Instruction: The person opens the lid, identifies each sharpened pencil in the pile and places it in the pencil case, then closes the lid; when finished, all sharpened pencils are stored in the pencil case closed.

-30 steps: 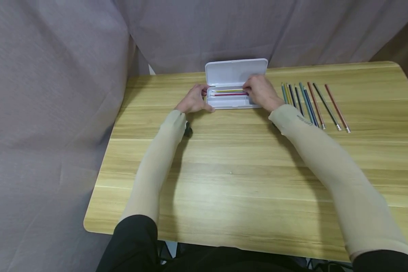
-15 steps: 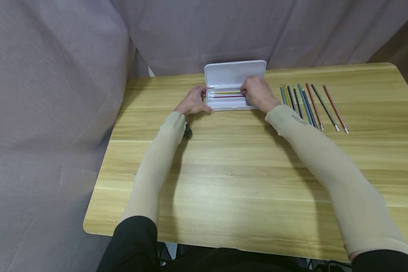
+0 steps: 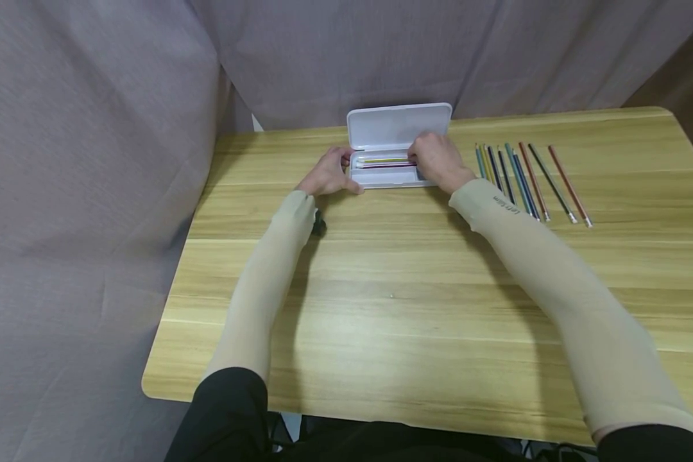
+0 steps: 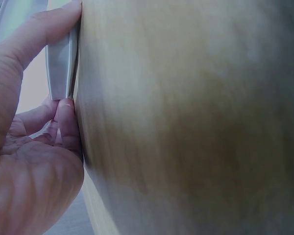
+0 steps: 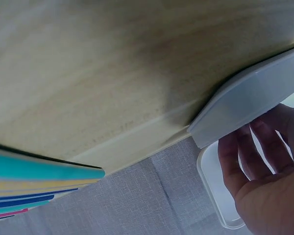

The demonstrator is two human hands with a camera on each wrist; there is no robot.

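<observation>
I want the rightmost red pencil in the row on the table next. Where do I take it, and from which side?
Pinch the red pencil near mid-shaft, coming from above with the right hand. It lies flat on the table, so only its top and sides are reachable. Its right side is clear and the dark pencil on its left leaves a gap, so the fingers should fit either side.

A light wooden desk with rounded corners fills the view. Mauve-grey curtains hang behind and to the left. Dark brown floor shows at the far right.
</observation>
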